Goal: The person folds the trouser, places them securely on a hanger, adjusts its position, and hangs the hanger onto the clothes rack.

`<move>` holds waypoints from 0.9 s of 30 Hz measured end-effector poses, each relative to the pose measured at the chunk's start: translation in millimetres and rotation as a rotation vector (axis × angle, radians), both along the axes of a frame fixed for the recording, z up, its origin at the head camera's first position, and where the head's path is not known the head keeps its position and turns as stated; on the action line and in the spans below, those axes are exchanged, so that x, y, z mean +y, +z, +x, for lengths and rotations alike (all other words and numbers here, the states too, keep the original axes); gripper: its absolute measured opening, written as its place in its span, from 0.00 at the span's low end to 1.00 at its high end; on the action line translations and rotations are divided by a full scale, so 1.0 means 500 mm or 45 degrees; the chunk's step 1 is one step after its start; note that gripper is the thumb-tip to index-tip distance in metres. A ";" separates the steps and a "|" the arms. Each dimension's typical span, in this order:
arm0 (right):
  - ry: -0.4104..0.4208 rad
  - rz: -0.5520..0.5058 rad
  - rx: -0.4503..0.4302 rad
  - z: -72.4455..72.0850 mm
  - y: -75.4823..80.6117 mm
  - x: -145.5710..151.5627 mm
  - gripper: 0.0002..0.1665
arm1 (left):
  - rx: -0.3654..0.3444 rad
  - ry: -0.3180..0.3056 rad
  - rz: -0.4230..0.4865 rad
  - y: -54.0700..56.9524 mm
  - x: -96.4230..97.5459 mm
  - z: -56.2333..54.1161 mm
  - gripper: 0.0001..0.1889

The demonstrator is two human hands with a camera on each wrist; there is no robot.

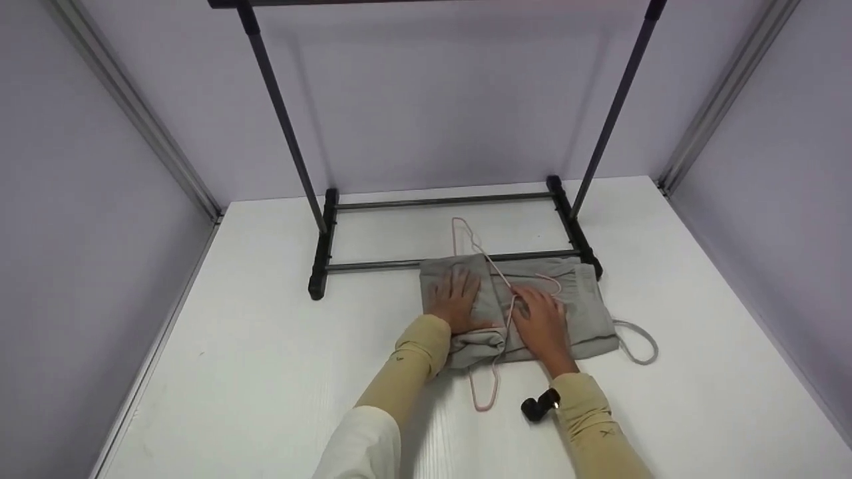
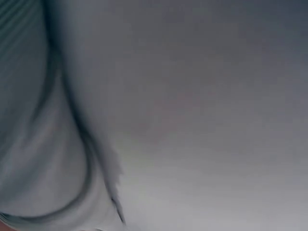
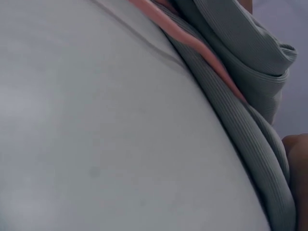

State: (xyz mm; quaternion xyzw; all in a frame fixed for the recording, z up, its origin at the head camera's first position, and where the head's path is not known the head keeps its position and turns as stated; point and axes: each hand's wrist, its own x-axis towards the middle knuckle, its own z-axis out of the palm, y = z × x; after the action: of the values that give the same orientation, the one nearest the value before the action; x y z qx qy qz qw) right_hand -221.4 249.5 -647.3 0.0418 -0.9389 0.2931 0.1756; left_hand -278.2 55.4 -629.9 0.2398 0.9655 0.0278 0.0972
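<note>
Grey trousers [image 1: 586, 319] with a gathered waistband lie folded on the white table, a grey cord loop [image 1: 642, 342] sticking out at their right. A pink wire hanger [image 1: 484, 406] runs through the fold, its hook end pointing toward the back. My left hand [image 1: 458, 303] presses flat, fingers spread, on the folded-over part at the left. With bent fingers, my right hand [image 1: 542, 326] pinches the hanger's side over the trousers. In the right wrist view, the hanger [image 3: 192, 42] passes between layers of grey cloth [image 3: 240, 130]. The left wrist view shows only grey cloth [image 2: 43, 163] beside the table.
A black garment rack [image 1: 442, 201] stands behind the trousers, with its uprights [image 1: 283, 120] on both sides and a top bar overhead. The trousers' back edge overlaps its front lower bar [image 1: 373, 266]. Pale walls [image 1: 452, 106] enclose the table [image 1: 266, 372] at the back and sides.
</note>
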 end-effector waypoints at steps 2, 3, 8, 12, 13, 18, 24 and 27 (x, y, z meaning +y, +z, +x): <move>-0.002 -0.002 -0.002 0.004 0.000 0.003 0.22 | -0.009 -0.002 -0.011 0.008 0.003 0.007 0.53; -0.001 -0.003 -0.003 0.005 0.000 0.005 0.23 | 0.003 -0.002 -0.019 0.012 0.004 0.011 0.53; 0.027 -0.011 -0.021 0.005 0.000 0.008 0.25 | 0.115 0.083 -0.115 0.027 0.019 0.029 0.49; 0.042 -0.005 -0.050 0.008 -0.002 0.007 0.26 | 0.203 0.166 -0.239 0.034 0.039 0.061 0.44; 0.036 -0.001 -0.051 0.006 -0.001 0.009 0.26 | 0.214 0.173 -0.250 0.037 0.046 0.069 0.42; 0.001 -0.007 -0.059 0.002 0.003 0.012 0.25 | 0.196 0.248 -0.221 0.048 0.065 0.095 0.41; 0.018 -0.025 -0.098 -0.004 0.006 0.003 0.24 | -0.055 0.222 -0.033 0.044 0.037 0.081 0.44; 0.005 -0.036 -0.102 0.002 0.004 0.002 0.23 | -0.234 0.135 0.054 0.050 0.015 0.075 0.48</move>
State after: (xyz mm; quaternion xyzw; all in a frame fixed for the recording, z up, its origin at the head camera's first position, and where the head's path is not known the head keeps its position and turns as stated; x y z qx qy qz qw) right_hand -220.6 250.3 -645.1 0.0293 -0.9408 0.3081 0.1379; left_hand -240.5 62.7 -604.9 0.1869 0.9631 0.0751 0.1785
